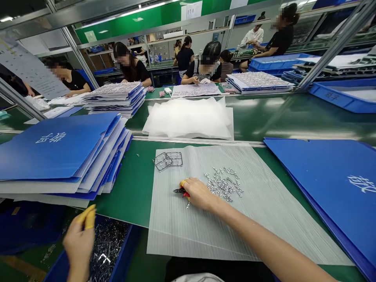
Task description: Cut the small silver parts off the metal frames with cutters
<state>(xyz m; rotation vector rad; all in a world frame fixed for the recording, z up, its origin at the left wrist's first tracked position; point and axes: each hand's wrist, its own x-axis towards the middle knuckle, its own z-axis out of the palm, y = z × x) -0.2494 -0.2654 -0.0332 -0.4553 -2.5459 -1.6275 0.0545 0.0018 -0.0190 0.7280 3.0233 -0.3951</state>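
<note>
My right hand (198,192) is closed around small nippers (185,193) with a dark tip and red on the handle. It rests over a translucent white sheet (176,231), and a small silvery piece (188,204) lies just below the nippers. To its right is a loose pile of small shiny silver pieces (225,186). Two square dark frames (174,158) with silvery parts inside overlap at the sheet's upper left. My left hand (79,239), yellow covers on its fingertips, hovers beside a blue bin (125,250) of thin metallic scrap (107,243). Its fingertips come together; nothing shows between them.
Blue folders with white sheets (58,145) stack at left; more blue folders (329,172) lie at right. Beyond the bench edge are white foam sheets (188,119), stacked trays (114,96) and a blue tray (346,94). Several co-workers sit across the line.
</note>
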